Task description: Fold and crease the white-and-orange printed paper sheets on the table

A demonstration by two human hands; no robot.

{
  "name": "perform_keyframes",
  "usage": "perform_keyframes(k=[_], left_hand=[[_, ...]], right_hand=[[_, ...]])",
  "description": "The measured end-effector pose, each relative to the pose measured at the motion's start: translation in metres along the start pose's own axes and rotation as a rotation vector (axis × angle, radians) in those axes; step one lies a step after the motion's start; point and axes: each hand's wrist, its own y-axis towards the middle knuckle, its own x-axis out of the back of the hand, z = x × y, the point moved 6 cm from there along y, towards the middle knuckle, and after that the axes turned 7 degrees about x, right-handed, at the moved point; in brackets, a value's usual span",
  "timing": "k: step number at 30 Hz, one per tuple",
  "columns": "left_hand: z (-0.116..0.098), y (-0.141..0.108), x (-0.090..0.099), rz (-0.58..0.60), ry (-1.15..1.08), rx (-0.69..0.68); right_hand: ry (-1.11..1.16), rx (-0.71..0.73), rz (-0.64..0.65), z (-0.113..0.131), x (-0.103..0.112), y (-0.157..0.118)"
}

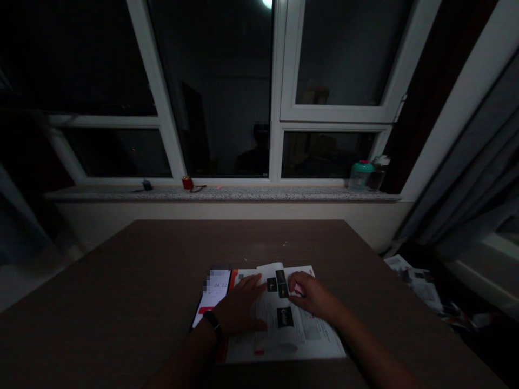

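Observation:
An open magazine (320, 337) with printed text and dark pictures lies on the table. One of its pages (265, 316) is curled up from the rest. My left hand (241, 308), with a dark band on the wrist, lies over the page's left part, fingers spread. My right hand (310, 294) is closed at the page's right side around a small pink object (299, 290), mostly hidden by the fingers; its kind is unclear. Left of the magazine lies a phone (214, 292) with a lit screen, close to my left wrist.
The brown table (162, 254) reaches toward a stone window sill (251, 193). On the sill stand a red jar (187, 182), a small dark object (146, 185) and a green-lidded bottle (360, 175). Papers (417, 283) lie off the table's right edge. The room is dim.

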Motion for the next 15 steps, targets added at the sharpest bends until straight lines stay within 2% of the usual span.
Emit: perform_keyframes(k=[8,15], left_hand=[[0.003,0.001,-0.004,-0.009,-0.001,-0.012],[0.004,0.002,-0.005,-0.034,0.015,-0.03]], right_hand=[[0.002,0.007,0.061,0.004,0.002,-0.002],[-0.01,0.071,0.125,0.016,0.007,-0.003]])
